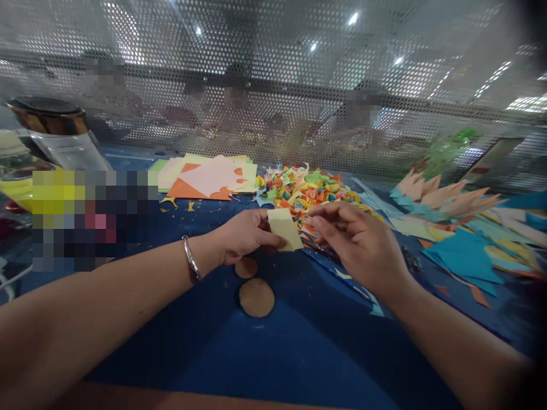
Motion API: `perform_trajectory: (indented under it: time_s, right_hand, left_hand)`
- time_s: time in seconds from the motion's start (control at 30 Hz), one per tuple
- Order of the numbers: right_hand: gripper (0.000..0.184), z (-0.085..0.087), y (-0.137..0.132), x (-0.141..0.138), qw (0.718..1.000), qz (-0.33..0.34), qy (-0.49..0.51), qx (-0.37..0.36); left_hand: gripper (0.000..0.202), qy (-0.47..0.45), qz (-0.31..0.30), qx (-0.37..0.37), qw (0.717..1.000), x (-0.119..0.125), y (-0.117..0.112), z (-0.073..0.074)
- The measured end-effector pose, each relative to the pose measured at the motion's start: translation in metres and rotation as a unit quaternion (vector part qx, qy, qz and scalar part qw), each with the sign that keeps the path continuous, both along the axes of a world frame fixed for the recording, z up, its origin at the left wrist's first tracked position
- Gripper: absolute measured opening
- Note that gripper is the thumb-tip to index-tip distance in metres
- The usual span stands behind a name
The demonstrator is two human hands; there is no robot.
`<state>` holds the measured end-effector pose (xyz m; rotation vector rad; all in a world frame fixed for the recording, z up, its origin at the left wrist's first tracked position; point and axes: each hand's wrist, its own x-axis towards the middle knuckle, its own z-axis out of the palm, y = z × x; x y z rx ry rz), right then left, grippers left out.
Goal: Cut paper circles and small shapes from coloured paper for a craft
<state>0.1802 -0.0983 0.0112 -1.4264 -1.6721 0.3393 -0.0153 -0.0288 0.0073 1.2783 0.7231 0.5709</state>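
My left hand (245, 236), with a silver bangle on its wrist, pinches a small pale yellow piece of paper (285, 229) between thumb and fingers. Just right of the paper is my right hand (354, 242), its thumb and forefinger closed together. Whatever those fingertips hold, if anything, is too small to make out. Two round brown discs (256, 298) lie on the blue table below my left hand, the farther one partly covered by it. Behind both hands rises a heap of small colourful curled paper pieces (314, 191).
A stack of coloured paper sheets (200, 177) lies at the back left. On the right stand folded peach-and-blue paper shapes (444, 196), with blue paper sheets (464, 256) before them. A clear jar (64, 136) is at far left. A perforated metal screen (273, 114) closes off the back.
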Motion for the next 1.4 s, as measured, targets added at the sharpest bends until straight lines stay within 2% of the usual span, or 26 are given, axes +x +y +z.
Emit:
perform_trajectory:
  time_s: [0.17,0.3,0.43,0.73,0.87,0.93,1.03,1.13,1.17,1.23,1.3,1.4]
  right_hand:
    - [0.029,0.005,0.003,0.001,0.999,-0.03,0.026,0.018]
    - [0.022,-0.001,0.004,0.003,1.0,0.005,-0.019,0.0]
    - [0.018,-0.005,0.002,0.002,0.995,0.051,-0.081,-0.017]
    - [0.015,-0.002,-0.001,0.001,0.987,0.078,-0.142,-0.015]
    - [0.015,0.0,-0.002,0.0,0.984,0.081,-0.159,-0.008]
    - [0.015,0.001,-0.003,0.0,0.982,0.083,-0.171,-0.01]
    - [0.015,0.002,-0.003,0.001,0.978,0.098,-0.184,-0.014]
    - [0.015,0.003,-0.004,0.001,0.972,0.12,-0.2,-0.009]
    - [0.015,0.003,-0.004,0.001,0.97,0.125,-0.207,-0.006]
    - [0.015,0.003,-0.004,0.0,0.968,0.128,-0.216,-0.002]
    - [0.016,0.003,-0.005,0.001,0.969,0.121,-0.216,-0.005]
    - [0.018,0.004,-0.004,0.003,0.973,0.096,-0.208,-0.003]
  left_hand:
    - [0.019,0.007,0.015,-0.013,1.0,0.0,-0.003,0.002]
    - [0.006,0.004,0.038,-0.013,0.999,0.001,-0.003,0.004]
    - [0.012,0.015,0.06,-0.02,0.998,0.002,-0.002,0.007]
    - [0.009,0.016,0.052,0.019,0.998,0.003,0.001,0.002]
    - [0.014,0.079,0.037,0.084,0.993,0.0,0.005,0.002]
    - [0.024,0.162,0.019,0.179,0.97,-0.004,0.009,0.002]
    - [0.045,0.271,0.023,0.365,0.89,-0.014,0.015,0.005]
    - [0.051,0.328,0.025,0.463,0.823,-0.022,0.015,0.016]
    - [0.045,0.353,0.006,0.478,0.804,-0.024,0.014,0.022]
    - [0.031,0.397,-0.077,0.471,0.784,-0.026,0.008,0.034]
    - [0.032,0.418,-0.171,0.445,0.773,-0.025,-0.001,0.045]
    - [0.04,0.405,-0.246,0.434,0.766,-0.022,-0.019,0.053]
